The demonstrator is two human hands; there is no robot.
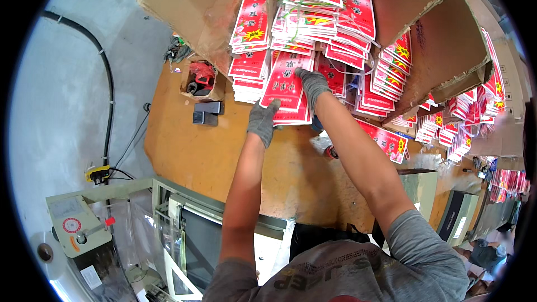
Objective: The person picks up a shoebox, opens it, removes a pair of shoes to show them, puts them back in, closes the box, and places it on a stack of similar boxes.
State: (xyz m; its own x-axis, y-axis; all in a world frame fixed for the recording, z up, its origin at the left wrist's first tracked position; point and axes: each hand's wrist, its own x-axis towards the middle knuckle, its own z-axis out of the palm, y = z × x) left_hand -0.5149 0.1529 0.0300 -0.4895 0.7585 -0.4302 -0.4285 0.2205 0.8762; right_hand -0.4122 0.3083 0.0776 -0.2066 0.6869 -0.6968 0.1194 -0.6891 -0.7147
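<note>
Both my hands wear grey gloves and are at a flat red packet [283,86] with white edges, flowers and dark lettering. My left hand [263,123] pinches its lower left corner, thumb on top. My right hand [313,83] grips its upper right edge, fingertips on the printed face; its other fingers are partly hidden. Just under it lie more red packets [295,117]. Behind are stacked bundles of the same packets [313,19], some tied with thin string, between the flaps of an opened cardboard box [190,0].
On the brown table [184,142] stand a small carton [215,92] with red and black items and a dark small box [206,116]. A loose packet [386,140] lies right of my right forearm. A machine [78,226] stands at lower left. Further bundles [464,106] and another person [486,254] are at right.
</note>
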